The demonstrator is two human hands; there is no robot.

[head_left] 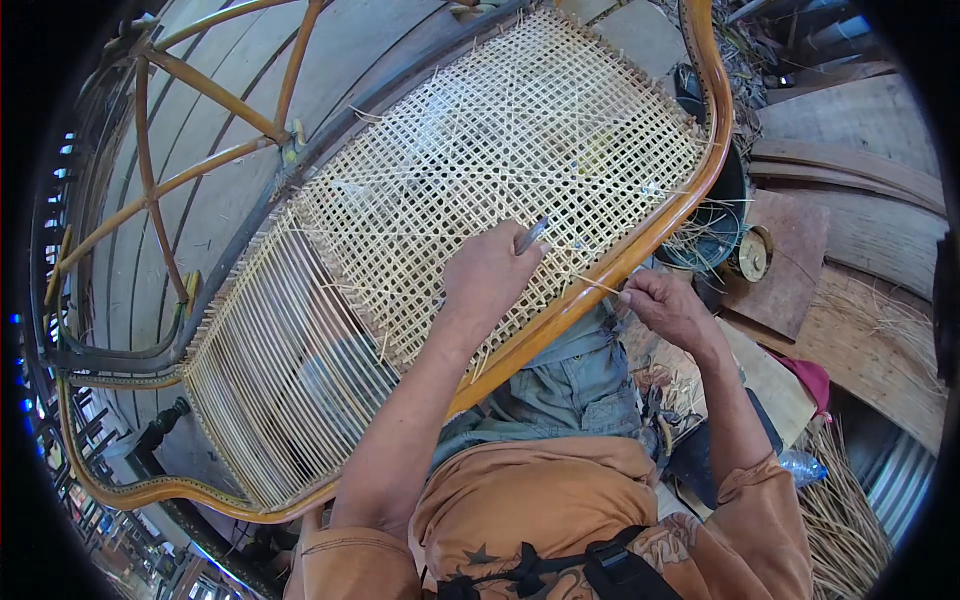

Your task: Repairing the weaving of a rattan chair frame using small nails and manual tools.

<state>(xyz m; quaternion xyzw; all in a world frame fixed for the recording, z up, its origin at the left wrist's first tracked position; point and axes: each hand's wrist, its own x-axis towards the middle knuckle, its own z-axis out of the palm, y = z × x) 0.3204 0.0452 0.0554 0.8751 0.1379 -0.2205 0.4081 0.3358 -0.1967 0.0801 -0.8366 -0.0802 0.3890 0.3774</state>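
Observation:
A wooden chair frame (690, 205) with woven cane webbing (520, 130) lies across my lap. My left hand (492, 268) is closed over the webbing near its front edge, holding a short grey rod-like tool (532, 234). The tool's lower end is hidden by the fist. Just beyond the frame's near rail, my right hand (662, 303) pinches a thin cane strand (597, 285), which runs over the rail toward the weave. Left of the finished lattice, a section of parallel strands (290, 350) has no cross-weave.
At the right stand a dark bucket (735, 215) with cane scraps and a round tin (752, 253). Planks (850, 190) lie beyond them. A bundle of long cane (845, 510) and a plastic bottle (800, 467) are at lower right. Another pole frame (150, 190) stands at upper left.

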